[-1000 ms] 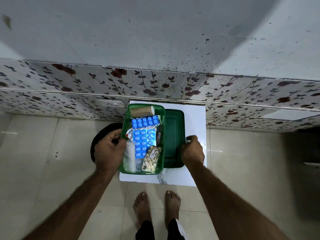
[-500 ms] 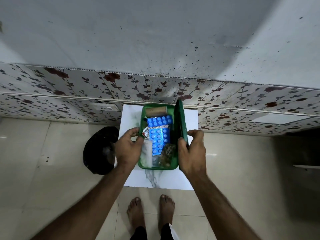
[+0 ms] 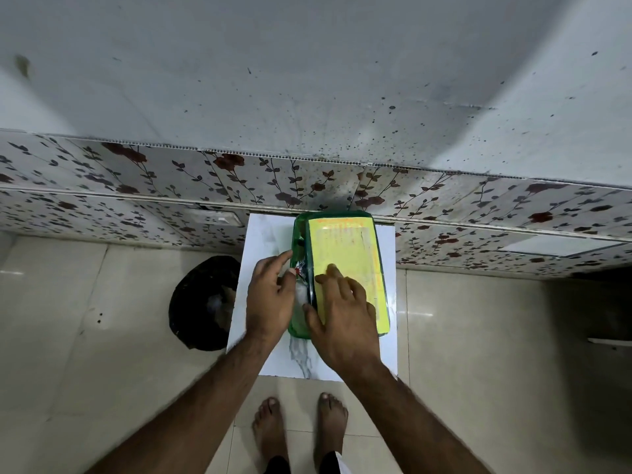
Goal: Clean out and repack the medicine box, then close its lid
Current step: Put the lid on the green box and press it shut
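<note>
The green medicine box (image 3: 297, 329) stands on a small white table (image 3: 267, 236). Its lid (image 3: 343, 248), green with a yellow label on top, lies tilted over the box and covers most of it. A narrow gap stays along the left side, where foil and white packets (image 3: 301, 268) show. My right hand (image 3: 345, 318) grips the lid, fingers flat on the label and thumb at its left edge. My left hand (image 3: 270, 295) is at the box's left rim with fingers apart, fingertips touching the packets in the gap. The rest of the contents are hidden.
A black bag or bin (image 3: 205, 302) sits on the tiled floor just left of the table. The flower-patterned wall panel (image 3: 307, 179) runs right behind the table. My bare feet (image 3: 270, 429) stand close to the table's near edge.
My right hand has swung the lid from flat on the right, through upright, down over the box. My left hand shifted from gripping the left wall to touching the packets at the rim.
</note>
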